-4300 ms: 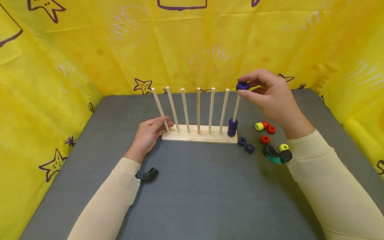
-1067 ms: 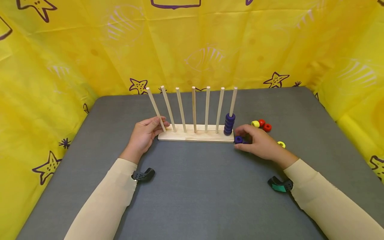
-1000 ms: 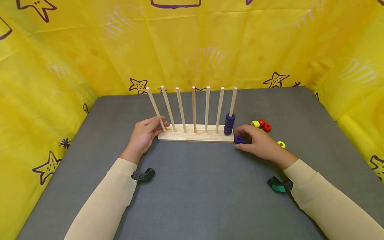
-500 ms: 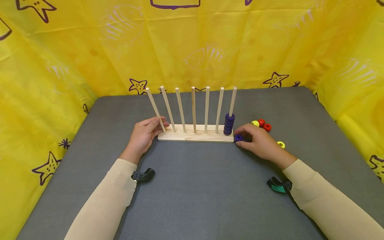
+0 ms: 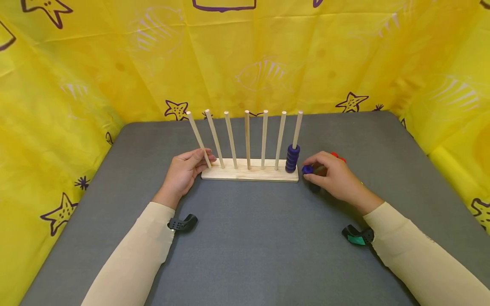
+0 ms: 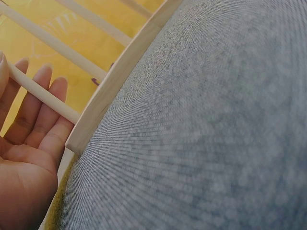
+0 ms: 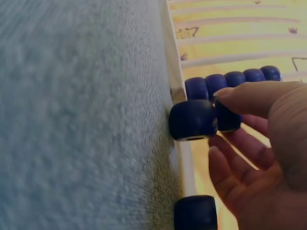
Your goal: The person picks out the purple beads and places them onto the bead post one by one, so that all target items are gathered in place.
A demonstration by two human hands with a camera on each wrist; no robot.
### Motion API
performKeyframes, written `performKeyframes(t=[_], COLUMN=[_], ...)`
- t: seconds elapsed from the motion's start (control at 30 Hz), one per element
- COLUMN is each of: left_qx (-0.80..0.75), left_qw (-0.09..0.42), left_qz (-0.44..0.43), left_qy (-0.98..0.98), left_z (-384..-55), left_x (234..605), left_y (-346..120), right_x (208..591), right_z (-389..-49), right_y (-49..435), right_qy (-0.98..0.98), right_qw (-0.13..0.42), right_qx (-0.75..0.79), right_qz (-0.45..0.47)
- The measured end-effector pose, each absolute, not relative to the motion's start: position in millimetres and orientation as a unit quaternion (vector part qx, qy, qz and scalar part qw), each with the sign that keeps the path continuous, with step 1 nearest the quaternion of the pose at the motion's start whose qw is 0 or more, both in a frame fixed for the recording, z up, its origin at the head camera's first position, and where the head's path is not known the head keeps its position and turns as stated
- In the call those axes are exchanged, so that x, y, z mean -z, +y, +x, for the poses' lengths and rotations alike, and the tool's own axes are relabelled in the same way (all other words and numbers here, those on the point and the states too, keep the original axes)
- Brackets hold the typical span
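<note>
A wooden peg rack [image 5: 249, 175] with a row of upright pegs stands on the table. My left hand [image 5: 184, 170] holds its left end, the leftmost peg [image 6: 43, 93] running between thumb and fingers. Dark blue beads [image 5: 292, 159] are stacked on the rightmost peg; the other pegs are bare. Just right of the base, my right hand [image 5: 333, 176] pinches a blue bead [image 5: 307, 169] between thumb and fingers. The right wrist view also has a dark blue bead [image 7: 193, 120] near the base and another dark bead [image 7: 195, 214] at the bottom, both against the table.
Red beads [image 5: 338, 157] lie behind my right hand, mostly hidden by it. A sliver of a yellow bead [image 5: 361, 183] shows by the right wrist. A yellow patterned cloth [image 5: 264, 55] rises behind the grey table [image 5: 245, 246] and along both sides.
Over the earlier frames another blue bead joined the stack on the rightmost peg. Since half a second ago my right hand has moved slightly up and back with a blue bead. The left hand stays put.
</note>
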State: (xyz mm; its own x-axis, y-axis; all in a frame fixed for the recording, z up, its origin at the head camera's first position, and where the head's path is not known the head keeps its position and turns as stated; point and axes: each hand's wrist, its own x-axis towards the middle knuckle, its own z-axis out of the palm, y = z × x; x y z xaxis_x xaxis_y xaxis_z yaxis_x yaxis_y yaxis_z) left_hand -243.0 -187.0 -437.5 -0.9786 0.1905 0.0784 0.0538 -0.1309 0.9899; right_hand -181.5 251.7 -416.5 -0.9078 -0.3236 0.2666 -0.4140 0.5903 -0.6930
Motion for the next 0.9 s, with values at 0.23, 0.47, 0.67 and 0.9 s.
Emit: performKeyframes(t=[0.23,0.47,0.67,0.9], left_qx=[-0.744,-0.746,-0.75,-0.748], left_qw=[0.049,0.048,0.05,0.048], left_qz=[0.089,0.092,0.091,0.092], left_qy=[0.66,0.658,0.654,0.656], left_z=[-242,-243,-243,-244], left_x=[438,438,438,438], left_y=[-188,-187,-187,-187], right_x=[405,382,355,324], right_z=[-181,-180,-179,-179], right_y=[252,250,244,235], right_qy=[-0.878,-0.868,-0.855,-0.841], right_qw=[0.098,0.128,0.15,0.177], right_qx=[-0.417,-0.43,-0.445,-0.453], right_qz=[0.214,0.214,0.22,0.234])
